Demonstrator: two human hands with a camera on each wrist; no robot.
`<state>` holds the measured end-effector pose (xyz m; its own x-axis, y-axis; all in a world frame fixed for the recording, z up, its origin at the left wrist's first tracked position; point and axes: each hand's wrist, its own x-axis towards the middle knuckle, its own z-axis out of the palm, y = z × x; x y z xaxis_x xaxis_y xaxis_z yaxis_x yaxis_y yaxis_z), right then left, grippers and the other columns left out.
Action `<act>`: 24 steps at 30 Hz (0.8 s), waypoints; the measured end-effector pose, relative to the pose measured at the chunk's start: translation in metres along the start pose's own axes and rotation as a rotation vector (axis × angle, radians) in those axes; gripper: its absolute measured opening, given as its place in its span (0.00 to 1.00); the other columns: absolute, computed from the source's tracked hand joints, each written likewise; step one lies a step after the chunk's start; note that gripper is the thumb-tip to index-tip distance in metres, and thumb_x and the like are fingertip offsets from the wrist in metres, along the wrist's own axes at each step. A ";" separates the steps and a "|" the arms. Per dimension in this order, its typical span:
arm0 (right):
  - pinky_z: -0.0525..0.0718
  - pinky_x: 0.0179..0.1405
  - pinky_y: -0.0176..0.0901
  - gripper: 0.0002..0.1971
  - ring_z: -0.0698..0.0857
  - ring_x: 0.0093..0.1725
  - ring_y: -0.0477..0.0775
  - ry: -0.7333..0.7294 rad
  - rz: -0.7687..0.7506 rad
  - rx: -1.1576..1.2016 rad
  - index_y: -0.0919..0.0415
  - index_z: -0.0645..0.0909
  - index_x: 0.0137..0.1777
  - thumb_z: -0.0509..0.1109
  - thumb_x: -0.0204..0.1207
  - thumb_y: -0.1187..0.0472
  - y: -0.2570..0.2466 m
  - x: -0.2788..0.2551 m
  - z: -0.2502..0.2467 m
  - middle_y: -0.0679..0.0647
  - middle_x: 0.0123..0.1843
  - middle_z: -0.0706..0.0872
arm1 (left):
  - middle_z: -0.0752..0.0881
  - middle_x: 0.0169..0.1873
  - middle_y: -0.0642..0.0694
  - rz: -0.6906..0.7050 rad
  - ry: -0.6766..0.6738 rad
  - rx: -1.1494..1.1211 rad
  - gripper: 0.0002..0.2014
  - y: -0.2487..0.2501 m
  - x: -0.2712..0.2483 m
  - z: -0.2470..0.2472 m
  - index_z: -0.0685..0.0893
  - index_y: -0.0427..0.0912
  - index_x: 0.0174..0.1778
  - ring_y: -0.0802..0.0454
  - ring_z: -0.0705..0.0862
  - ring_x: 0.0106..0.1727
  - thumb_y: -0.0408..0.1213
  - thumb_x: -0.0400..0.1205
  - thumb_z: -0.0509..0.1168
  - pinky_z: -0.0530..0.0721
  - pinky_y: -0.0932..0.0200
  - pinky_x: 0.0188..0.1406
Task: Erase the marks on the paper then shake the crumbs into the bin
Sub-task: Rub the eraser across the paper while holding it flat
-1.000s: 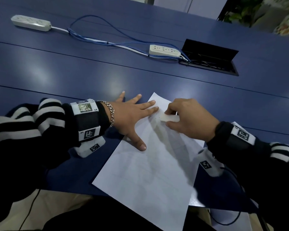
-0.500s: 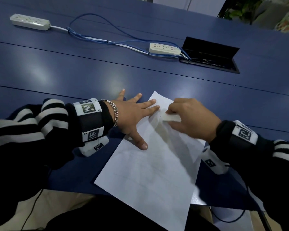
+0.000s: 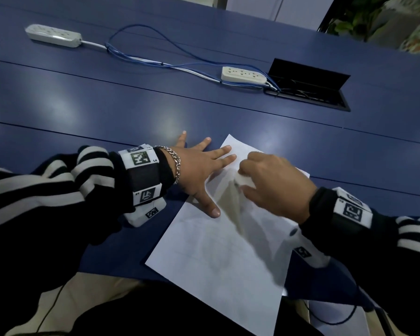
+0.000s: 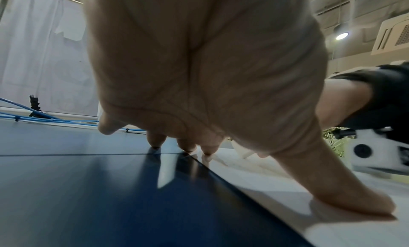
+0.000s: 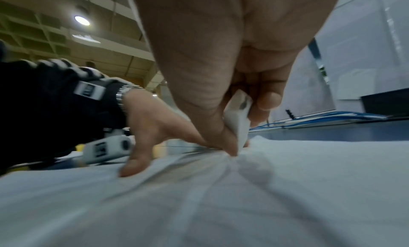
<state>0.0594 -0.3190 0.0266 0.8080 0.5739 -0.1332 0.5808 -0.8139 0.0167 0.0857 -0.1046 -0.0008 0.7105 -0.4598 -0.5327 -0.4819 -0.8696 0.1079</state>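
Note:
A white sheet of paper point(image 3: 218, 258) lies at an angle on the blue table point(image 3: 107, 112), its near corner hanging over the table's front edge. My left hand point(image 3: 204, 170) lies flat with spread fingers, its thumb point(image 4: 345, 194) and two fingertips pressing the paper's left side. My right hand point(image 3: 274, 185) pinches a white eraser point(image 5: 240, 119) between thumb and fingers and holds its tip against the paper's upper part. The paper point(image 5: 221, 189) wrinkles where the eraser meets it. No bin is in view.
Two white power strips point(image 3: 52, 35) point(image 3: 243, 74) joined by blue cables point(image 3: 155, 60) lie farther back. An open black cable hatch point(image 3: 308, 86) sits at the back right. Another white sheet point(image 3: 335, 316) lies below the table's edge at the right.
My right hand with the eraser has slid a little toward me across the paper, which now wrinkles under it. The left hand keeps its place.

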 end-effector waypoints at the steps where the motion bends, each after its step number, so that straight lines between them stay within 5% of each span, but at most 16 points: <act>1: 0.73 0.46 0.48 0.14 0.84 0.53 0.60 -0.028 -0.019 0.012 0.58 0.84 0.58 0.69 0.80 0.50 -0.002 -0.001 -0.001 0.54 0.54 0.84 | 0.27 0.87 0.68 0.001 -0.002 -0.002 0.74 0.000 0.000 0.000 0.28 0.65 0.88 0.41 0.30 0.91 0.89 0.57 0.66 0.31 0.12 0.78; 6: 0.79 0.48 0.50 0.16 0.85 0.54 0.63 -0.008 0.131 0.082 0.58 0.84 0.57 0.73 0.77 0.48 0.024 0.006 -0.006 0.53 0.52 0.84 | 0.27 0.87 0.69 -0.004 0.003 -0.003 0.73 0.000 0.000 0.000 0.27 0.67 0.88 0.42 0.30 0.91 0.89 0.58 0.66 0.30 0.13 0.78; 11: 0.81 0.50 0.54 0.15 0.84 0.52 0.61 -0.062 0.004 0.050 0.58 0.83 0.57 0.69 0.80 0.48 -0.001 -0.011 -0.001 0.54 0.53 0.83 | 0.25 0.87 0.67 -0.014 -0.010 0.017 0.75 0.001 0.004 -0.001 0.26 0.65 0.88 0.41 0.30 0.91 0.89 0.56 0.65 0.31 0.13 0.79; 16: 0.82 0.50 0.55 0.14 0.84 0.52 0.62 -0.007 0.091 0.084 0.58 0.84 0.55 0.72 0.79 0.48 0.028 0.001 -0.004 0.53 0.51 0.83 | 0.25 0.87 0.67 -0.012 -0.009 0.026 0.75 0.001 0.004 -0.001 0.25 0.65 0.87 0.41 0.30 0.91 0.90 0.55 0.65 0.32 0.13 0.79; 20: 0.83 0.48 0.54 0.13 0.84 0.50 0.59 -0.059 -0.053 0.013 0.56 0.84 0.57 0.69 0.79 0.50 0.011 -0.005 0.000 0.51 0.52 0.82 | 0.26 0.87 0.66 -0.011 -0.009 0.029 0.75 0.002 0.004 -0.002 0.26 0.64 0.88 0.41 0.31 0.92 0.89 0.56 0.66 0.32 0.13 0.79; 24: 0.82 0.48 0.52 0.14 0.84 0.52 0.60 -0.042 0.034 0.071 0.55 0.85 0.57 0.72 0.78 0.47 0.032 0.012 -0.010 0.50 0.50 0.83 | 0.27 0.87 0.67 -0.015 0.002 0.013 0.75 0.001 0.003 -0.001 0.26 0.65 0.88 0.43 0.31 0.92 0.89 0.56 0.66 0.31 0.14 0.79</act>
<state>0.0883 -0.3376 0.0350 0.8213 0.5430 -0.1749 0.5437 -0.8379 -0.0482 0.0878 -0.1075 -0.0020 0.7187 -0.4470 -0.5326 -0.4777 -0.8740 0.0889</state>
